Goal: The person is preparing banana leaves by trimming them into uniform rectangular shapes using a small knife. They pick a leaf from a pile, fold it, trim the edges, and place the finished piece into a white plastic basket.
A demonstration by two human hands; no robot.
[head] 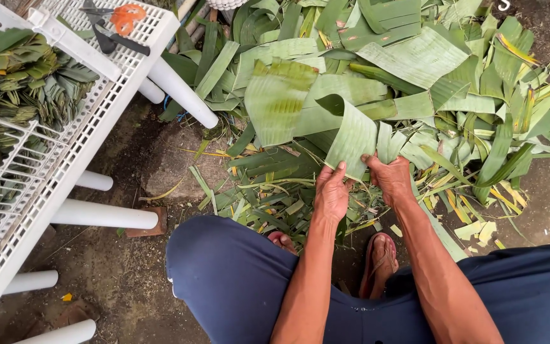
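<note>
A strip of green banana leaf stands up from the pile in front of me, its pale ribbed side towards me. My left hand grips its lower left edge. My right hand pinches its lower right edge, thumb on the leaf. Both hands are close together above my feet in sandals. My knees in dark blue trousers frame the bottom of the view.
A big heap of banana leaves covers the ground ahead. At left lies a white plastic lattice rack with round legs, holding stacks of folded leaf pieces. Orange-handled scissors lie on it. Leaf scraps litter the dirt ground.
</note>
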